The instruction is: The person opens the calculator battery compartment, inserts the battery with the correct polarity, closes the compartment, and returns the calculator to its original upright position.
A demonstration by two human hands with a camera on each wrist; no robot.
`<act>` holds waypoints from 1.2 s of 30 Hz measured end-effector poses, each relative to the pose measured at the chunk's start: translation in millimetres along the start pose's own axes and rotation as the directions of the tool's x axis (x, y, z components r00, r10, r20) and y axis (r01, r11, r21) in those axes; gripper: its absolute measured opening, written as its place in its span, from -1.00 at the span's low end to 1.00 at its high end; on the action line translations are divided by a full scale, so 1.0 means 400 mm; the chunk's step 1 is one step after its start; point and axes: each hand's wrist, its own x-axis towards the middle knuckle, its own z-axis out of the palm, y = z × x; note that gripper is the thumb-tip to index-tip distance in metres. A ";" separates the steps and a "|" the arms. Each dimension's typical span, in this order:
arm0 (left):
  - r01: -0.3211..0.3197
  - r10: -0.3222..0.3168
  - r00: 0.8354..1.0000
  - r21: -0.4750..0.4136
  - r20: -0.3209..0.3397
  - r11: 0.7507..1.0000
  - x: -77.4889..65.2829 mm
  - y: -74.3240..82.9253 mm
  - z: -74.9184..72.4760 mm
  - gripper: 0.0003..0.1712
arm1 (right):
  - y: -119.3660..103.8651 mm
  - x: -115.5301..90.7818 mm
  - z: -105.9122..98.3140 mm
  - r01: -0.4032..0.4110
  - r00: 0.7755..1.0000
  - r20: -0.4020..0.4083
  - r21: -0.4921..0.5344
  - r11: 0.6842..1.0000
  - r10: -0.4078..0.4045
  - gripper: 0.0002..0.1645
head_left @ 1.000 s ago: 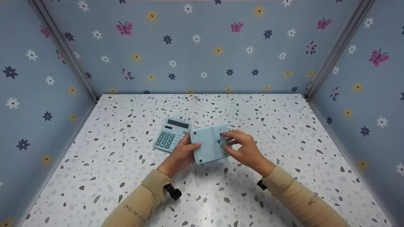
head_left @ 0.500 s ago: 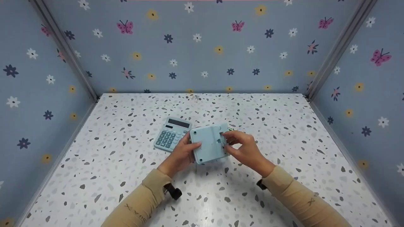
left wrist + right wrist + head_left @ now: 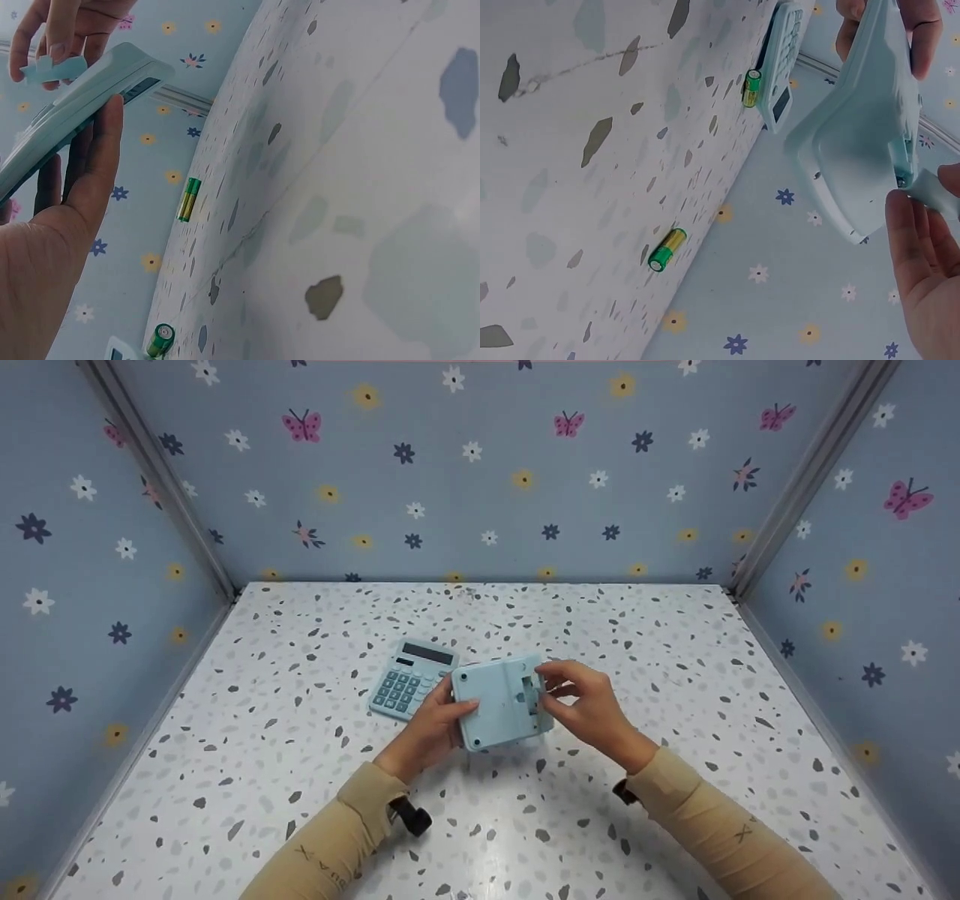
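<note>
My left hand [image 3: 429, 729] grips a light blue calculator [image 3: 489, 706] above the table, its underside turned up toward the head camera. Near its right end the battery compartment [image 3: 530, 694] lies uncovered. Between thumb and fingers, my right hand [image 3: 591, 706] pinches a small light blue battery cover [image 3: 54, 70], lifted off the compartment and beside the calculator's edge. In the right wrist view the cover [image 3: 931, 192] is partly hidden by the fingers. The held calculator's keys face away from the head camera.
Another light blue calculator [image 3: 411, 681] lies face up on the speckled table [image 3: 337, 615], just left of the held one. Two green and gold batteries, one lone battery [image 3: 667, 250] and one near the lying calculator [image 3: 751, 88], rest on the table. Flowered panels [image 3: 480, 472] enclose it.
My right hand has pulled the battery cover off toward the right, and the compartment now shows. The left hand and calculator stay nearly still.
</note>
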 end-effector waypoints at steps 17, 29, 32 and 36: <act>0.014 -0.014 1.000 -0.010 -0.013 1.000 -0.009 0.012 -0.007 -0.16 | 0.019 0.012 -0.031 -0.141 0.990 -0.034 -0.011 0.990 0.140 -0.56; 0.013 -0.013 1.000 0.005 -0.013 1.000 -0.011 0.011 -0.010 -0.16 | 0.033 0.011 -0.054 -0.201 0.978 -0.063 -0.003 0.980 0.200 -0.55; 0.013 -0.013 1.000 0.006 -0.015 1.000 -0.009 0.010 -0.011 -0.18 | 0.037 0.010 -0.060 -0.204 0.976 -0.075 -0.003 0.979 0.203 -0.55; 0.017 -0.017 1.000 0.013 -0.018 1.000 -0.008 0.012 -0.012 -0.20 | 0.041 0.010 -0.069 -0.211 0.974 -0.084 -0.020 0.977 0.209 -0.55</act>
